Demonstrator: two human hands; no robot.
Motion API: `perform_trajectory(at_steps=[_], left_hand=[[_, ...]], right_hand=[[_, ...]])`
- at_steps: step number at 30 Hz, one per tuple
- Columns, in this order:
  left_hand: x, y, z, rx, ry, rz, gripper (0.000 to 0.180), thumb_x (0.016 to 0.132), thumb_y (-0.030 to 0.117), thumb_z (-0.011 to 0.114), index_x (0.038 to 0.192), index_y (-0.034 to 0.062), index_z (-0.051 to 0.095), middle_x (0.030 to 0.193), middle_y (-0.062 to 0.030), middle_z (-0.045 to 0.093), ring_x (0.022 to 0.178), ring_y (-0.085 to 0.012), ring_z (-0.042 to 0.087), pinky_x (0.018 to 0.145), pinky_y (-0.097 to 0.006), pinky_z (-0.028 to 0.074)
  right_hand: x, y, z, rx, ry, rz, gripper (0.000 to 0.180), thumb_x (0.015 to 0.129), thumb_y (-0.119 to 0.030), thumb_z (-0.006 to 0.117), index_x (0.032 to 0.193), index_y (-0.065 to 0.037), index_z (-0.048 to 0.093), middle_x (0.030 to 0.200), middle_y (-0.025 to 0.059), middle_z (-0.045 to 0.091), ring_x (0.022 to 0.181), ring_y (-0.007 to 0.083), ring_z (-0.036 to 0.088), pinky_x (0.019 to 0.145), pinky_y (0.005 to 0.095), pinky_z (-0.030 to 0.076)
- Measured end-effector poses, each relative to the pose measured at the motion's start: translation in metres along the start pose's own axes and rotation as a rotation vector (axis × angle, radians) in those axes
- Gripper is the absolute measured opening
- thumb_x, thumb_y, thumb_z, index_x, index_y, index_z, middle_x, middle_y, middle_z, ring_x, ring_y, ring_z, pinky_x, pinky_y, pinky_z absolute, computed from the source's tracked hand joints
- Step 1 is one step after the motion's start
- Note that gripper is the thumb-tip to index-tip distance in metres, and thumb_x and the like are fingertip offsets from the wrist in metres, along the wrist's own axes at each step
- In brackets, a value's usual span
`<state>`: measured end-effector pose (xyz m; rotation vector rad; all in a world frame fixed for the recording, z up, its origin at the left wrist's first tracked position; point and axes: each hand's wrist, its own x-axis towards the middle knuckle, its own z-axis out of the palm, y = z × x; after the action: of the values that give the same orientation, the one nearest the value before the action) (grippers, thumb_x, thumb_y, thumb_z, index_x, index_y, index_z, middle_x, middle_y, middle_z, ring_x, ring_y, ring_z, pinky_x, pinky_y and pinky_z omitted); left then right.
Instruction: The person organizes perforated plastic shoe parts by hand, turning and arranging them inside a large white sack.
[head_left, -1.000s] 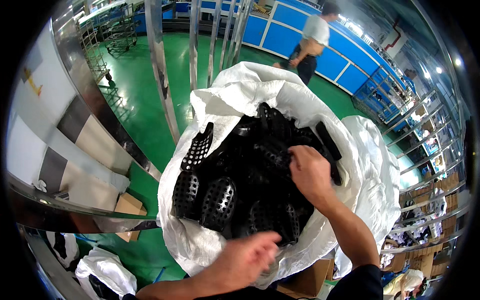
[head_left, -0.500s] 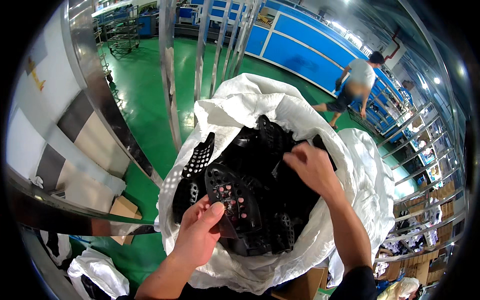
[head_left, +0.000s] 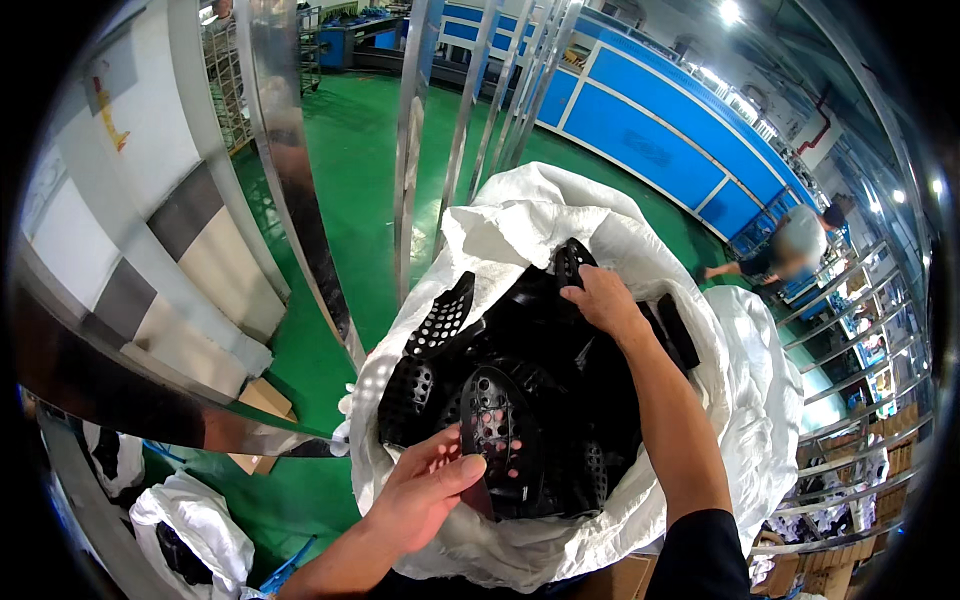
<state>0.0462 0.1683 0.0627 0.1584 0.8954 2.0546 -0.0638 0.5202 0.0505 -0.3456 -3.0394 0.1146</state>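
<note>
A big white woven sack (head_left: 680, 400) stands open in front of me, filled with black, hole-punched pieces shaped like shoe uppers. My left hand (head_left: 425, 490) pinches one perforated black shoe upper (head_left: 495, 415) by its lower left edge, thumb on top; the fingers show pink through its holes. At the far side of the sack my right hand (head_left: 605, 300) has its fingers bent around the lower part of another perforated shoe upper (head_left: 572, 256). One more perforated piece (head_left: 443, 318) leans against the sack's left inner wall. Shadow hides much of the pile.
Metal bars (head_left: 410, 170) stand behind and left of the sack, with a curved metal rail (head_left: 200, 405) nearer me. A smaller white sack (head_left: 205, 540) and cardboard (head_left: 265, 398) lie at lower left. A person (head_left: 800, 240) bends beside blue machinery (head_left: 640, 130) at far right.
My right hand has moved away from me and left, from over the pile to the upper at the far side. The left hand keeps its upper. The person walked right; my view shifted.
</note>
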Motion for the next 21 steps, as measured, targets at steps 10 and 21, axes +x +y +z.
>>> perform_trajectory(at_steps=[10,21], left_hand=[[0.013,0.003,-0.008,-0.342,-0.099,0.2,0.06,0.096,0.003,0.06,0.152,0.0029,0.038,0.144,-0.0158,0.055,0.129,-0.0278,0.057,0.112,-0.043,0.044],[0.07,0.009,0.039,0.396,-0.066,0.252,0.074,0.094,0.011,0.073,0.155,0.0049,0.031,0.132,-0.0082,0.059,0.117,-0.0127,0.058,0.1,-0.03,0.048]], right_hand=[[-0.054,-0.026,-0.057,0.291,0.169,0.09,0.032,0.082,-0.018,0.076,0.105,0.0,0.064,0.095,0.0245,0.069,0.086,0.0387,0.069,0.079,0.0466,0.053],[-0.18,-0.063,-0.099,1.28,0.047,0.024,0.034,0.09,-0.004,0.075,0.121,0.001,0.063,0.105,-0.0011,0.065,0.095,0.0074,0.057,0.086,0.0247,0.049]])
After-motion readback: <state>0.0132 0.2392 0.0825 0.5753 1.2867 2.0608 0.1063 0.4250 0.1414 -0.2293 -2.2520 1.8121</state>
